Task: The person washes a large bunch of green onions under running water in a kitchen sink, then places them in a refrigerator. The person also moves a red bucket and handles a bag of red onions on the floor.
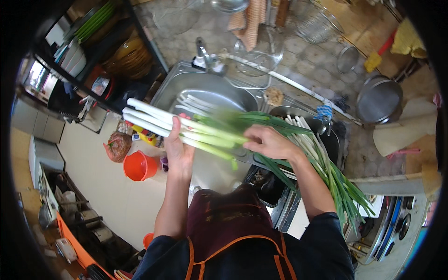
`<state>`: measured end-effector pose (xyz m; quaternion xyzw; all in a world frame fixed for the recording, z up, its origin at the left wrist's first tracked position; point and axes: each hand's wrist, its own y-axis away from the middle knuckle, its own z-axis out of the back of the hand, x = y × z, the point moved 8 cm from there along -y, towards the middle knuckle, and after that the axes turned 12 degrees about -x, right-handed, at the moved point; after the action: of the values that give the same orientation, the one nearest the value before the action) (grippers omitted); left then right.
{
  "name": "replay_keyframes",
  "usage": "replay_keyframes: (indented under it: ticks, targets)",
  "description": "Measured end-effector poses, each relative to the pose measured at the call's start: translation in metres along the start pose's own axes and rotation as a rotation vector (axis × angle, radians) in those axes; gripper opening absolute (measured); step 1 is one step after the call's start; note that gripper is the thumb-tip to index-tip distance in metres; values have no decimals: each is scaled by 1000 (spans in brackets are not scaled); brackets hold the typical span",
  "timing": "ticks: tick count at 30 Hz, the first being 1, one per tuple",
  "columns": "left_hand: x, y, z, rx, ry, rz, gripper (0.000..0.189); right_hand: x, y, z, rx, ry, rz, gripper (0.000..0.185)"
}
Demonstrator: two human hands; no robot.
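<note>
Several thick green onion stalks lie across my left hand, which grips them around their pale lower part, white ends pointing left. My right hand is at their green end, its fingers curled against the stalks; the leaves there are blurred, and whether it pinches them cannot be told. Beneath and behind, the left bowl of the steel sink holds more white stalks. A large bunch of green onions rests over the right bowl, its green leaves hanging over the counter edge towards the lower right.
A faucet stands behind the left bowl, a scrubbing pad between the bowls. Wire strainers and a pan hang on the wall. On the floor at left are a red bucket and a filled plastic bag. A dark shelf rack stands upper left.
</note>
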<state>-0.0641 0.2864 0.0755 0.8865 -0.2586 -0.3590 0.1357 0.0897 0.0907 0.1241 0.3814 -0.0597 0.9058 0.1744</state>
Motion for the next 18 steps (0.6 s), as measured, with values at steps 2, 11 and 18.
replay_keyframes:
  ticks: [2,11,18]
  targets:
    - [-4,-4,7,2,38,40,32,3,-9,-8,5,-25,135,30]
    - [-47,-48,36,72,87,88,13,30,-39,-65,327,-259,-208,30]
    - [-71,-85,72,-40,231,44,15,68,-76,-91,-123,430,151,28]
